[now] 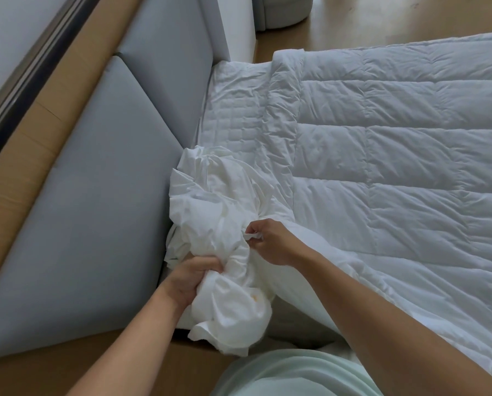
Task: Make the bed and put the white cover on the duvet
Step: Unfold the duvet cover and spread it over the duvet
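At the far left, a brown panel (24, 155) is recorded along the wall, with a grey padded headboard (96, 195) set against it. The white cover (216, 201) is found bunched in a crumpled heap at the near corner of the bed, lying against the headboard and hanging over the near edge. A handful of the white cover is gripped by the left hand (190, 277), its fingers curled tightly into the fabric low on the heap. Just to the right and slightly higher, a small fold at the edge of the white cover is pinched between thumb and fingertips of the right hand (270, 241), the remaining fingers being curled in. A quilted mattress pad (233, 110) is exposed beyond the heap, beside the headboard. The duvet (396, 138) is spread uncovered over the rest of the bed to the right, its near corner touching the heap under the right hand. A wooden floor (382, 18) is noted beyond the bed.
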Available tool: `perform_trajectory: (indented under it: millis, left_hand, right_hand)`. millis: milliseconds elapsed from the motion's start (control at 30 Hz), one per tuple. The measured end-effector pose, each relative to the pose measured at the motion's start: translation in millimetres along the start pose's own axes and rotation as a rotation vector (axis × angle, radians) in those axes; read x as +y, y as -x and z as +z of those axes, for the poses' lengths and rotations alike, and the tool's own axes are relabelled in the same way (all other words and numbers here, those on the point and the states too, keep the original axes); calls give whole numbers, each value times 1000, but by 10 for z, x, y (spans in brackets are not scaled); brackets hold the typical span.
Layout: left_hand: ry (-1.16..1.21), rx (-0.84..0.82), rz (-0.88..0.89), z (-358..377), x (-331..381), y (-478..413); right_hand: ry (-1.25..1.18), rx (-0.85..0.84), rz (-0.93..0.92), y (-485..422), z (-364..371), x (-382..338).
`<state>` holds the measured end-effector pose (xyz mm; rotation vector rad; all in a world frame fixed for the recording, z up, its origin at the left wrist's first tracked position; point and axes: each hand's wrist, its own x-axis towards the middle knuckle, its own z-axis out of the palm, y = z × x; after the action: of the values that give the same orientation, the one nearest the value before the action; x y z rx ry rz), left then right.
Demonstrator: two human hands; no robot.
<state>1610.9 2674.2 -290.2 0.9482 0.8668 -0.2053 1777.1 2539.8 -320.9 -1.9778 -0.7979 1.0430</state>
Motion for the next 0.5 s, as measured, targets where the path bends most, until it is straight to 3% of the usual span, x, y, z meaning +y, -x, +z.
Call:
perform_trajectory:
  millis: [300,500]
  left_hand:
    - [-167,220,294,155,33,-89]
    - [-167,207,295,253,81,-96]
  right_hand:
    - [15,-129,-48,37,-40,-9]
    - [8,-173,-44,-3,32,-11]
